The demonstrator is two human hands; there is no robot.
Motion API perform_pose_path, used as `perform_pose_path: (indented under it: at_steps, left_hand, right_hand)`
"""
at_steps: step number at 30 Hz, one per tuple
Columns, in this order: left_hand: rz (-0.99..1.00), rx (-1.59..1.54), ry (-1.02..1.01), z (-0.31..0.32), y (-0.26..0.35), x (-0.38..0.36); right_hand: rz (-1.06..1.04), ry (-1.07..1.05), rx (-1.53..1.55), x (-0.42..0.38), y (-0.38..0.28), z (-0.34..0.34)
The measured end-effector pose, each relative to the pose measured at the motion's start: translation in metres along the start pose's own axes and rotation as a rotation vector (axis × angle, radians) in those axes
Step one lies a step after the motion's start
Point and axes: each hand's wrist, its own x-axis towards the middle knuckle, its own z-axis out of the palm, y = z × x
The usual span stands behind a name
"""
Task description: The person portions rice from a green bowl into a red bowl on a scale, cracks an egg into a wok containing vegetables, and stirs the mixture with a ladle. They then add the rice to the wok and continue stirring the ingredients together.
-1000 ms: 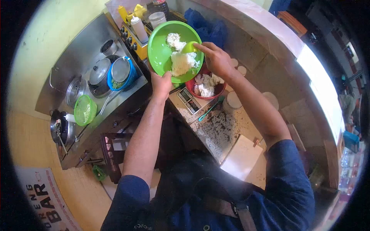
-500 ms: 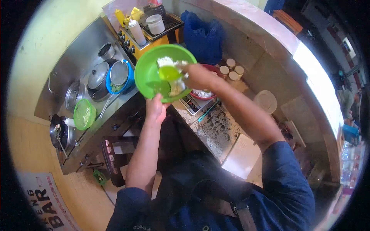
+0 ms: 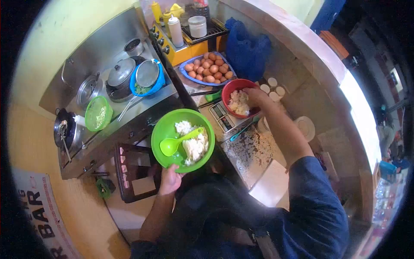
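My left hand (image 3: 170, 178) grips the near rim of a green plastic bowl (image 3: 160, 134), thumb over the edge, and holds it off the counter. White rice (image 3: 196, 146) is heaped in that bowl, and a light green ladle (image 3: 169, 146) lies loose across it. My right hand (image 3: 255, 97) reaches over the right rim of a red bowl (image 3: 227, 88) with rice (image 3: 238, 102) in it. Its fingers point down into that bowl, and their tips do not show clearly. The red bowl stands on a digital kitchen scale (image 3: 221, 116).
Brown eggs (image 3: 210, 68) fill a tray behind the red bowl, beside a blue plastic bag (image 3: 246, 47). Several white-lidded jars (image 3: 272, 82) stand to the right. On the left counter are a lidded pan (image 3: 122, 72), a blue basin (image 3: 159, 82) and a green basket (image 3: 88, 116).
The green bowl has come down and nearer to me, showing the eggs behind it. My right hand has let go of the ladle and moved to the red bowl.
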Motion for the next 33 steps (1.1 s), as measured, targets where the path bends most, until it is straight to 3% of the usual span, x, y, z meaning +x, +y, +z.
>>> perform_pose_path:
  at_steps: [5,9,15,16,19,22,23,24,26,27,28,29,33]
  left_hand:
    - [-0.014,-0.02,-0.054,-0.025,-0.01,-0.008]
    - [0.011,0.018,-0.096,-0.04,-0.014,0.002]
    - [-0.005,0.096,-0.11,-0.041,-0.011,0.021]
    - [-0.012,0.108,-0.114,-0.04,-0.011,0.024]
    - [-0.036,0.141,-0.115,-0.031,-0.013,0.024]
    - [-0.062,0.169,-0.122,-0.029,-0.013,0.025]
    - [-0.074,0.184,-0.135,-0.032,-0.015,0.027]
    - [-0.086,0.198,-0.148,-0.034,-0.016,0.027]
    - [-0.085,0.192,-0.18,-0.035,-0.02,0.025]
    - [-0.083,0.189,-0.199,-0.034,-0.021,0.024]
    - [-0.083,0.195,-0.197,-0.03,-0.021,0.022]
    - [-0.083,0.201,-0.194,-0.025,-0.02,0.017]
    - [-0.178,0.369,-0.236,-0.042,-0.015,0.016]
  right_hand:
    - [0.178,0.076,0.063,0.048,0.017,0.05]
    - [0.151,0.113,0.075,0.037,0.014,0.03]
    - [0.168,0.369,0.604,-0.001,0.026,-0.011]
    - [0.171,0.441,0.529,-0.003,0.027,-0.015]
    - [0.267,0.315,0.938,-0.039,0.008,-0.046]
    - [0.054,0.3,1.053,-0.046,-0.009,-0.036]
    - [-0.013,0.342,0.952,-0.072,-0.041,-0.051]
    - [-0.175,0.244,1.094,-0.069,-0.053,-0.03]
    - [-0.19,0.018,0.994,-0.101,-0.117,-0.035]
    - [-0.25,0.003,1.018,-0.111,-0.143,-0.021]
    - [-0.365,0.083,0.751,-0.108,-0.168,0.0]
    - [-0.499,0.158,0.831,-0.105,-0.189,0.028]
    - [-0.385,0.029,0.352,-0.123,-0.254,0.06]
